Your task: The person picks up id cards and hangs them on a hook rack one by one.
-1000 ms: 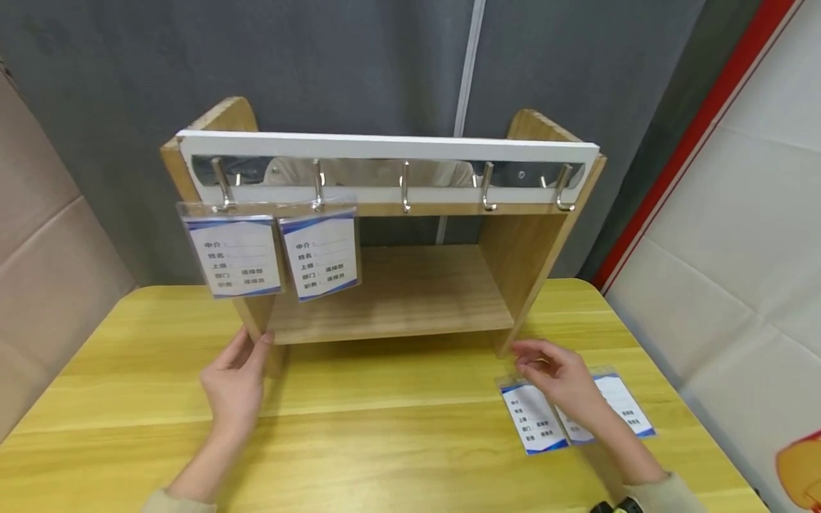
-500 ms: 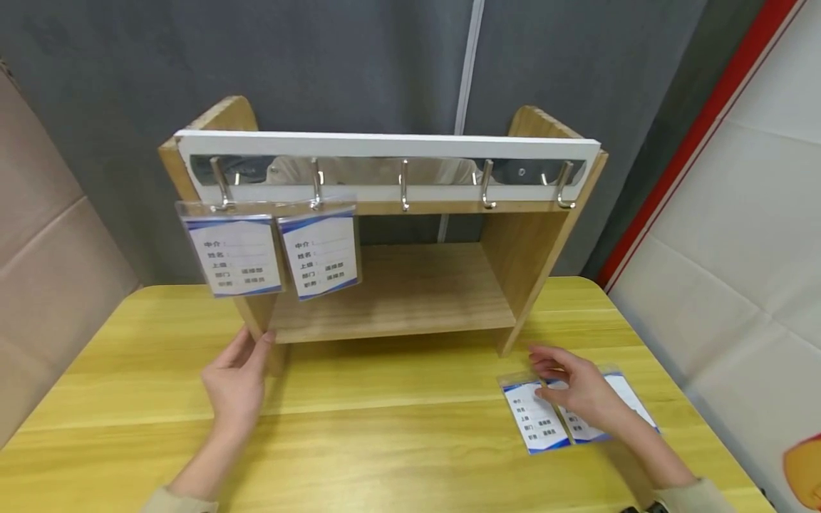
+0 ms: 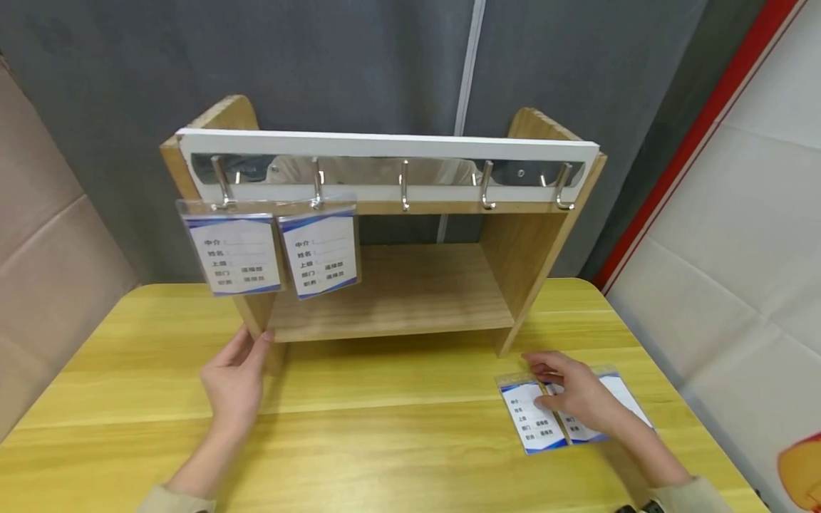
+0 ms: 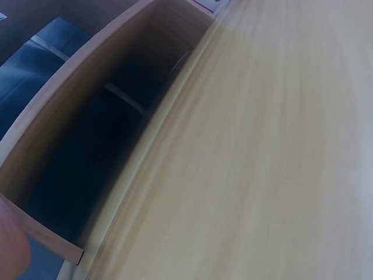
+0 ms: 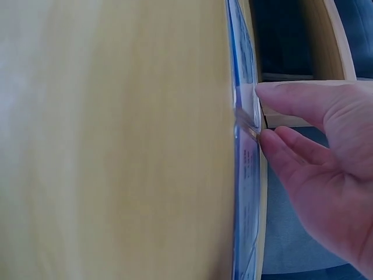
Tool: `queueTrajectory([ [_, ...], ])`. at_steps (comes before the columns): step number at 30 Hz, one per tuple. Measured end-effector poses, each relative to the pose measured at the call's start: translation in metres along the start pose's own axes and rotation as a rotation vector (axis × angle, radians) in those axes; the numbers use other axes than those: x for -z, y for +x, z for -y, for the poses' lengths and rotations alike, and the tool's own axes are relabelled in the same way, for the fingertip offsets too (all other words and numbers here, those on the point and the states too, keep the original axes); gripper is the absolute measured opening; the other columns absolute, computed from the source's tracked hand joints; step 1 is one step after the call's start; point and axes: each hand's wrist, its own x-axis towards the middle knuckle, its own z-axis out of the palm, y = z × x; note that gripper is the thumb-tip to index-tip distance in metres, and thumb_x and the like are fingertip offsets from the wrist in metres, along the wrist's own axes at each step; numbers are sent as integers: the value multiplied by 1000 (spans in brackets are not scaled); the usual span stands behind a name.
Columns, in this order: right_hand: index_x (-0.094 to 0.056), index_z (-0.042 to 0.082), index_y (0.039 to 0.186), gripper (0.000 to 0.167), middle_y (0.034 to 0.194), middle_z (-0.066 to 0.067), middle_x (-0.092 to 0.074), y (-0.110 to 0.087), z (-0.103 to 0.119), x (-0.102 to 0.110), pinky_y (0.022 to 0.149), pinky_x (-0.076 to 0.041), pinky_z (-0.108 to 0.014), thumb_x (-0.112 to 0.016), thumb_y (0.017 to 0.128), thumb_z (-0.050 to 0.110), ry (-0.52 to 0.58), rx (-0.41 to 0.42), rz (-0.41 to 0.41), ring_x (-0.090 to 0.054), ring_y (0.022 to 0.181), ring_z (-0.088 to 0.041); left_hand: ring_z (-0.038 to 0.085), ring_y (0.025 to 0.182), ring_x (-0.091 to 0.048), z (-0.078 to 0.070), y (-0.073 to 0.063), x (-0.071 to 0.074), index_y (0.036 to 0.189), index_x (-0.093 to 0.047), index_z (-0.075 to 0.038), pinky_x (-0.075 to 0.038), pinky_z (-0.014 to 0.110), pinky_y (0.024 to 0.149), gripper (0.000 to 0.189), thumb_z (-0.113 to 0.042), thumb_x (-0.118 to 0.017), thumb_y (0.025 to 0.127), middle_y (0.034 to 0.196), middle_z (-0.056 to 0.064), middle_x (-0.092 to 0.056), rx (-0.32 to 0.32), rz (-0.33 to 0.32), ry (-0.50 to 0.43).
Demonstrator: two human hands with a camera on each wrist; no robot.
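Note:
My left hand (image 3: 234,381) grips the lower left leg of a wooden shelf (image 3: 391,285), thumb in front and fingers behind. At the right, my right hand (image 3: 580,395) hovers low over clear-sleeved name badges (image 3: 531,424) lying side by side on the table. In the right wrist view its thumb and fingers (image 5: 280,149) are spread apart, tips right at the badges' (image 5: 247,181) surface near the seam between two of them; the hand covers part of them. Two more badges, one left (image 3: 234,253) and one beside it (image 3: 318,253), hang from the shelf's two leftmost hooks.
A white rail (image 3: 391,144) with a mirror strip and several metal hooks (image 3: 404,187) runs across the shelf's upper front. The three hooks on the right carry nothing. A grey partition (image 3: 359,64) stands behind the yellow wooden table (image 3: 385,434), with a pale wall (image 3: 725,285) on the right.
My right hand has moved right, away from the shelf's right leg, and lowered over the badges on the table. The left hand has kept its grip on the shelf.

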Motion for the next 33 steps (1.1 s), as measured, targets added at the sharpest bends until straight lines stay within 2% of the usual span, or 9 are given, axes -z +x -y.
queueTrajectory([
  [7, -57, -6, 137, 59, 137, -24, -59, 0, 0, 0, 98, -58, -46, -81, 83, -8, -48, 19, 20, -62, 119, -40, -1, 92, -72, 0, 1, 0, 125, -67, 2, -59, 20, 85, 36, 3, -76, 90, 116, 8, -69, -5, -5, -14],
  [14, -58, -5, 137, 56, 138, -24, -59, 2, 5, 3, 99, -57, -49, -79, 85, -6, -92, -13, 68, -61, 120, -40, -1, 93, -72, 1, 2, -2, 127, -67, 1, -59, 20, 86, 37, 2, -75, 91, 122, 19, -65, -20, 0, 9],
  [20, -59, -5, 136, 57, 133, -22, -63, 3, 4, 3, 98, -58, -49, -82, 84, -3, -111, -33, 81, -63, 117, -38, 1, 94, -72, 2, 1, -1, 126, -68, 0, -59, 21, 86, 37, 3, -76, 91, 121, 13, -67, -18, 1, -5],
  [27, -63, -3, 132, 54, 127, -17, -67, 5, 4, 4, 96, -60, -45, -84, 83, 1, -148, -29, 99, -65, 113, -34, 0, 94, -72, 1, 0, 0, 127, -68, -1, -59, 21, 86, 37, 1, -76, 91, 123, 18, -65, 3, 1, 0],
  [33, -66, -1, 127, 49, 124, -14, -68, 8, 5, 3, 91, -62, -40, -85, 82, 4, -211, -3, 107, -67, 107, -28, 0, 94, -72, -1, 1, 0, 128, -68, -2, -59, 20, 86, 38, -1, -77, 91, 124, 16, -66, 19, -3, 5],
])
